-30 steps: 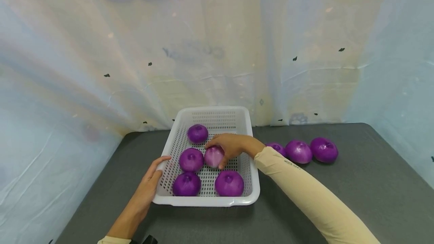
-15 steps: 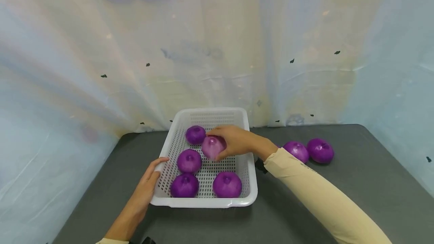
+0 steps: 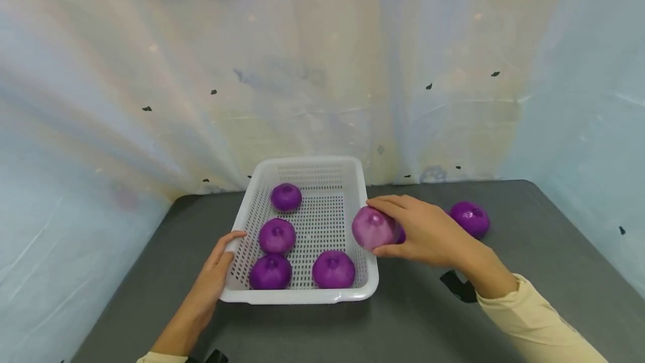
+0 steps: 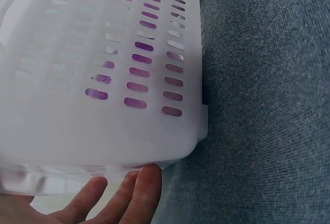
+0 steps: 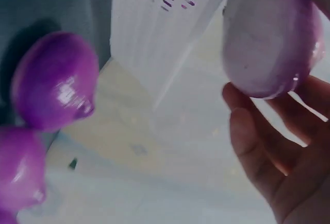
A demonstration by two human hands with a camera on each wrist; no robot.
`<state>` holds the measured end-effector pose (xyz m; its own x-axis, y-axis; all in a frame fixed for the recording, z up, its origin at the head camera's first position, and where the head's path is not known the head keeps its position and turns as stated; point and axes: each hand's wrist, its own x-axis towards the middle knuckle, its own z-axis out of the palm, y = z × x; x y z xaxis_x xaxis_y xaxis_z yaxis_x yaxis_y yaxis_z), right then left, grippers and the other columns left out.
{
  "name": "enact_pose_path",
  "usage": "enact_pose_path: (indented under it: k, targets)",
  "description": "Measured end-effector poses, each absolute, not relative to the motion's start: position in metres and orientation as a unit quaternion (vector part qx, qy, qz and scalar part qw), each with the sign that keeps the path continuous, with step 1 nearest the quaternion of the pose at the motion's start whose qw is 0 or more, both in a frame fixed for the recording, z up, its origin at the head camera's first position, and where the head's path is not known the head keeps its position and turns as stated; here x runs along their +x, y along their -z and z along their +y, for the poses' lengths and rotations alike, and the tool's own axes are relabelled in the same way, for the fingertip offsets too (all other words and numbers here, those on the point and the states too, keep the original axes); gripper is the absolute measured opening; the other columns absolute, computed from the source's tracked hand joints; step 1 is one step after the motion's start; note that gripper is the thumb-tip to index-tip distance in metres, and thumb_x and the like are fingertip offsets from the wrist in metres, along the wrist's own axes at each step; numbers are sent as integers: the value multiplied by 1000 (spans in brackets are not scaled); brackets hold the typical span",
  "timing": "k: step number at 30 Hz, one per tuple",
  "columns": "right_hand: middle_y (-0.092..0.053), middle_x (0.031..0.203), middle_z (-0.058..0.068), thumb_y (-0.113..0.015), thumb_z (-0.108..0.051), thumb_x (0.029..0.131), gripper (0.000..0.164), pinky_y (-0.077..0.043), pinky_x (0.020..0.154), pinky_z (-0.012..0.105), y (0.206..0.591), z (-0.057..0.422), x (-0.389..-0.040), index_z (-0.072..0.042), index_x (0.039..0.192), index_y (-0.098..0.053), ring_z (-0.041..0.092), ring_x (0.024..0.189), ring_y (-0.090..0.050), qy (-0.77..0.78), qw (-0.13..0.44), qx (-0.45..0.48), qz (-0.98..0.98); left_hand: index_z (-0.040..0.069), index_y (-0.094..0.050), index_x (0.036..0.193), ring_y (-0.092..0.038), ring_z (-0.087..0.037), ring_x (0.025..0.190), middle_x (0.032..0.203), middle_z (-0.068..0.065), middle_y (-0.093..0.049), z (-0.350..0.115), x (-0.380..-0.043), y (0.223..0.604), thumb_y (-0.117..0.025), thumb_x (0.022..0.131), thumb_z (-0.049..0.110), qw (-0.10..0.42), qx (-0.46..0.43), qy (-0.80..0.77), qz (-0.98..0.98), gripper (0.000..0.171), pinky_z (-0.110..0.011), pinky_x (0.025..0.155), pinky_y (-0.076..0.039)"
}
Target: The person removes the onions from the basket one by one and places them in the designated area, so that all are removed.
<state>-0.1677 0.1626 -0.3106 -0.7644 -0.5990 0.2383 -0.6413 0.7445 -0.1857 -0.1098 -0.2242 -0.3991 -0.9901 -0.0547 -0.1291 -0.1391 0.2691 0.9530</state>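
Observation:
My right hand (image 3: pixel 423 231) holds a pale purple-red onion (image 3: pixel 373 227) between thumb and fingers, over the right rim of the white plastic basket (image 3: pixel 306 297). In the right wrist view the same onion (image 5: pixel 270 36) shows a whitish side. My left hand (image 3: pixel 214 273) grips the basket's left rim; in the left wrist view its fingers (image 4: pixel 147 193) are at the edge. Inside the basket, three purple onions stand along the left side: back (image 3: pixel 286 198), middle (image 3: pixel 277 235) and front (image 3: pixel 270 271). Another onion (image 3: pixel 333 269) sits at the front right.
Right of the basket, a dark purple onion (image 3: pixel 470 219) lies on the grey table (image 3: pixel 302 332), and another is mostly hidden behind my right hand. The right wrist view has two whole onions, one dark (image 5: pixel 54 80). A patterned curtain (image 3: pixel 322 71) hangs behind the table.
My right hand has lifted the pale onion from the middle of the basket and carried it right to the rim. The left hand stays at the left rim.

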Motion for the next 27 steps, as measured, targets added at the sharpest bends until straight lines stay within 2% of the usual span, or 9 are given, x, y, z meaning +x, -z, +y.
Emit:
enact_pose_path:
  k: [8,13,20,27]
  targets:
    - [-56,136,-1,-56,-80,68,86,-47,91,52,310,202,-118,-31,138,-48,25,123,-54,-130,114,250,-953,29,-29,143,-51,-29,115,146,-14,-33,-228,-111,393,-20,103,20,27,-51,-598,799,42,-36,79,-47]
    - [-56,135,1,-63,-73,69,81,-48,84,56,310,216,-94,-35,138,-46,26,120,-55,-135,136,223,-956,29,-30,143,-48,-29,117,146,-11,-34,-228,-113,391,-21,103,19,24,-54,-596,801,42,-34,81,-46]
    - [-58,131,3,-70,-68,68,80,-48,83,55,316,226,-88,-32,136,-50,27,115,-58,-126,159,222,-954,31,-29,143,-46,-33,121,148,-12,-31,-228,-111,393,-20,103,20,39,-57,-592,803,43,-34,81,-45]
    - [-57,133,3,-63,-74,68,82,-47,84,56,316,232,-86,-33,138,-48,30,117,-57,-120,123,206,-963,32,-30,142,-47,-35,121,148,-12,-31,-226,-110,397,-20,102,19,45,-61,-598,798,43,-35,80,-46]
